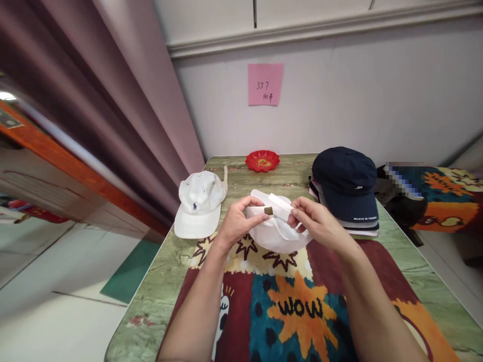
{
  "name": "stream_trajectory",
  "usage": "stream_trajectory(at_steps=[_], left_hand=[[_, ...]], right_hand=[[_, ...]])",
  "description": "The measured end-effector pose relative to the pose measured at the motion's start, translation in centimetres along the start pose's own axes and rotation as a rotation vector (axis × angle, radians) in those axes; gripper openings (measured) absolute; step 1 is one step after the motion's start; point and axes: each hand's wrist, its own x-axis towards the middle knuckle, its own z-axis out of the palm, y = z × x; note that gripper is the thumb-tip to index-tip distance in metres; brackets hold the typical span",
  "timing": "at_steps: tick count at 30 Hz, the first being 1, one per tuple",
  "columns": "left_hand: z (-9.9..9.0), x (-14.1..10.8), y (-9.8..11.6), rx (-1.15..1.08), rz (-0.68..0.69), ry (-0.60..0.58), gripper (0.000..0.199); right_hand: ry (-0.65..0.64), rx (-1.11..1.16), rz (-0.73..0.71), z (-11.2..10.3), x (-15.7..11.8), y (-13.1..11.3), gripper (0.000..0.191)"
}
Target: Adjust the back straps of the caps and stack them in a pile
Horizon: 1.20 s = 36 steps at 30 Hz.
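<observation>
Pinching a white cap [277,241], the left hand [241,217] by the buckle [268,210] and the right hand [315,217] on the strap [279,205], the hands are equally near it, the strap sloping down rightward between them, the crown [269,239] below, over the mat [328,261] on the desk [147,289].

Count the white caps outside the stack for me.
2: the resting cap at left on the table, and the held cap between the left hand and right hand.

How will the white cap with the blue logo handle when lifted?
Its rumpled crown suggests soft, floppy fabric. The brim probably stays stiffer, as it holds a smooth curve. The strap may swing, since one end sticks up free.
</observation>
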Motion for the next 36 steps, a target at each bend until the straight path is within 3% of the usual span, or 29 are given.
stream_trajectory(at_steps=[2,6,13,18,21,23,29,33,36], left_hand=[[-0.1,0.1,-0.1,0.037,0.038,0.004,0.028],[-0.4,0.1,0.3,0.141,0.141,0.003,0.014],[0.3,-0.2,2.0,0.138,0.260,-0.003,0.008],[1.1,-0.5,2.4,0.187,0.330,0.110,0.026],[1.5,-0.9,2.6,0.188,0.244,0.187,0.027],[2.0,-1.2,2.6,0.140,0.141,0.153,0.018],[3.5,-1.3,2.5,-0.205,-0.140,0.153,0.028],[3.6,-1.2,2.5,-0.358,-0.200,0.112,0.025],[3.4,-1.2,2.5,-0.423,-0.188,0.163,0.020]], right_hand=[[-0.010,0.083,0.007,0.6,0.1,-0.3,0.022],[0.026,0.043,-0.010,1.5,0.1,-1.0,0.030],[0.119,0.077,-0.037,3.3,0.8,-0.2,0.036],[0.179,0.099,-0.040,3.7,0.9,0.0,0.036],[0.196,0.151,-0.002,3.5,0.9,0.0,0.037],[0.205,0.157,0.006,3.5,1.0,-0.1,0.037],[0.267,0.052,-0.065,3.9,0.9,-0.7,0.036],[0.296,0.001,-0.137,4.3,0.7,-0.8,0.034],[0.314,-0.012,-0.155,4.2,0.4,-1.0,0.032]])
